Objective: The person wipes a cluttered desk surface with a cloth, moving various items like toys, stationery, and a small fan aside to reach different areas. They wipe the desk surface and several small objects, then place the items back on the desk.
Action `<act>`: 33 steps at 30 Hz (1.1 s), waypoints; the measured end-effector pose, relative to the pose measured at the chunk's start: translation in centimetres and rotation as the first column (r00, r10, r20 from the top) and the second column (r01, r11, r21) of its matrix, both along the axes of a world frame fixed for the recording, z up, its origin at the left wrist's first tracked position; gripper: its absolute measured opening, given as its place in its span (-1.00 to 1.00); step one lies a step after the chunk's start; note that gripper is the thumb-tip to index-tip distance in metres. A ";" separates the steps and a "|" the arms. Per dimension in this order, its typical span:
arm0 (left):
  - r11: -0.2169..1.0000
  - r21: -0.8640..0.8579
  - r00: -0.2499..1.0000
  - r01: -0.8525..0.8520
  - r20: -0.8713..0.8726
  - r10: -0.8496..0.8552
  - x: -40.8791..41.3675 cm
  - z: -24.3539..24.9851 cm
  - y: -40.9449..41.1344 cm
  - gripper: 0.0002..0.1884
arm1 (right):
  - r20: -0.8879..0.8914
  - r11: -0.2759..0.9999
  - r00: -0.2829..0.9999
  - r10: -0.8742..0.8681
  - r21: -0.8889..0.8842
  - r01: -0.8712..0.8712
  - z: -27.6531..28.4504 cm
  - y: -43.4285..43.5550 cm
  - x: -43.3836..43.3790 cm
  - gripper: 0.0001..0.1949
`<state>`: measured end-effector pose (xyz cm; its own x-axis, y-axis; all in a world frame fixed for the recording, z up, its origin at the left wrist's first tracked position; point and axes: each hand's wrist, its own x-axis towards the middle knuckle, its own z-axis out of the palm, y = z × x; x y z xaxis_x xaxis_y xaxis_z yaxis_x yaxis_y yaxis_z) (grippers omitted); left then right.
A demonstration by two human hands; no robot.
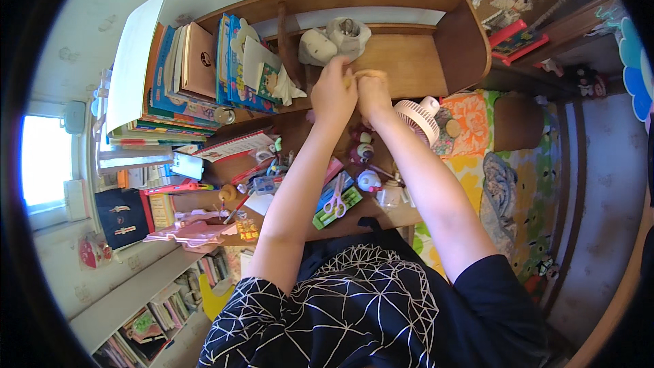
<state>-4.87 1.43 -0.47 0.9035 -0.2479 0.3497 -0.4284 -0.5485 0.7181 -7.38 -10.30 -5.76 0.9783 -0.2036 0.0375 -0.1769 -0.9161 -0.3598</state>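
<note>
Both hands are raised in front of the brown wooden shelf. My right hand is closed around a small tan, cloth-like thing; its exact kind is unclear. Close beside it is my left hand, fingers bent, with a bit of yellow showing at the fingertips. What the left fingers grip is hidden. Just beyond them on the shelf sit a white rounded object in clear plastic and a second plastic-wrapped bundle with something dark inside.
Upright books fill the shelf's left part. On the desk below are pink-handled scissors, a green box, small toy figures and a blue-white figurine. A pale fan stands by my right forearm, before a floral-covered bed.
</note>
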 end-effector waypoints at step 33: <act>0.978 -0.208 0.908 -0.030 -0.414 -0.060 -15.6 -5.4 9.4 -0.70 | -0.003 0.948 0.989 0.147 -0.286 -0.142 -2.0 8.5 -0.4 -0.64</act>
<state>-20.43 10.87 -5.90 0.9740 -0.2261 -0.0125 -0.0730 -0.3655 0.9279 -7.83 -1.83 -7.78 0.9951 -0.0385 0.0916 -0.0309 -0.9961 -0.0826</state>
